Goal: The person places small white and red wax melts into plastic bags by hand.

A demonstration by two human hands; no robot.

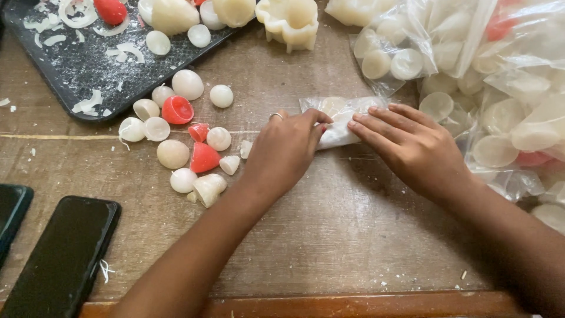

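Centrally, on the worn brown wooden table (329, 235), both hands meet over a small clear plastic packet of pale round wax pieces (341, 118). Left hand (282, 150), a ring on one finger, lies palm down with its fingertips pressed onto the packet's left end. Right hand (412, 144) lies flat, fingers together and extended, their tips resting on the packet's right-hand lower edge. Neither hand lifts the packet; it lies on the table between them, pinned under the fingertips.

Left of the left hand: a loose scatter of small white and cream wax domes and half-shells (173, 153), with a few red wax pieces (203, 158) among them. Upper left: a black rectangular tray (76, 70) dusted with white wax shavings and carrying further pieces. Top centre: a cream flower-shaped wax mould (291, 23). Right: a heap of clear plastic bags filled with pale wax discs (500, 88). Lower left: a dark smartphone (62, 256) lying face up, with the edge of a second dark device (10, 215) beside it.
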